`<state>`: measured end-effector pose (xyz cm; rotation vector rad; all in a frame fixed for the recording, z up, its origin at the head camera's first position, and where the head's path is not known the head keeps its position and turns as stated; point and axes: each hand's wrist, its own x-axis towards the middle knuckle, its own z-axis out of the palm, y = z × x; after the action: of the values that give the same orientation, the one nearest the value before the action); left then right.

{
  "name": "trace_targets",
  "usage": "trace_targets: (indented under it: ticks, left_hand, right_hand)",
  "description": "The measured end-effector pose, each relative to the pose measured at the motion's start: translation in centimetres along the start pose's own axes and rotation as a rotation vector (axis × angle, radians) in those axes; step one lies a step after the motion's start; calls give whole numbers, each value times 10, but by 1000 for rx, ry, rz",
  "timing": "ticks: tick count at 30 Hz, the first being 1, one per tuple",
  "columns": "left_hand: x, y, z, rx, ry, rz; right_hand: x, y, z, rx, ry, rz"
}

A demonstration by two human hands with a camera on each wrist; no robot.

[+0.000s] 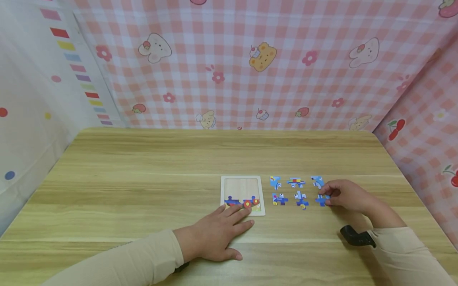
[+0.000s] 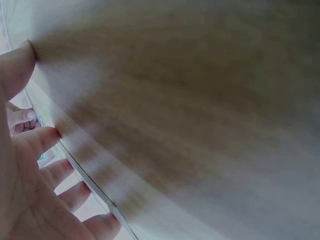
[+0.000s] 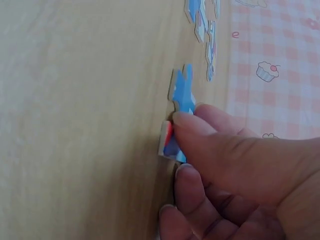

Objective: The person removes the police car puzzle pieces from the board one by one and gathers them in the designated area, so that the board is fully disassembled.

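My left hand [image 1: 218,234] lies with fingers spread over the lower rim of a square wooden puzzle tray [image 1: 262,194]. Along the tray's bottom sit red, blue and yellow pieces [image 1: 247,203], partly hidden by those fingers; bare wood shows above them. In the left wrist view the fingertips [image 2: 75,192] reach the tray's edge. My right hand [image 1: 348,196] pinches a blue jigsaw piece [image 1: 321,200] at the right end of the loose pieces. Seen in the right wrist view, the thumb [image 3: 197,132] covers part of that piece, which shows blue with a red patch.
Several loose jigsaw pieces [image 1: 296,182] lie in two rows right of the tray on the wooden table [image 1: 143,178]. A black curved strap part [image 1: 358,237] sticks out at the right wrist. Pink checked cloth [image 1: 232,91] hangs behind the table.
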<state>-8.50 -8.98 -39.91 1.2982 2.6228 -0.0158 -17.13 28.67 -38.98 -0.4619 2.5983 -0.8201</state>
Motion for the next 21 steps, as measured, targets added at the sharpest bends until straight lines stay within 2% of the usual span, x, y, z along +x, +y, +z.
trace_targets:
  ticks: [12,18,21]
  left_hand:
    - [-1,0,-1,13,-1,4]
    - [0,0,-1,6,-1,6]
    - [0,0,0,7,2,6]
  right_hand:
    - [-2,-2,-1,-34,42,5]
    - [-3,-13,-4,-20,87,27]
    - [0,-21,-3,-32,110,3]
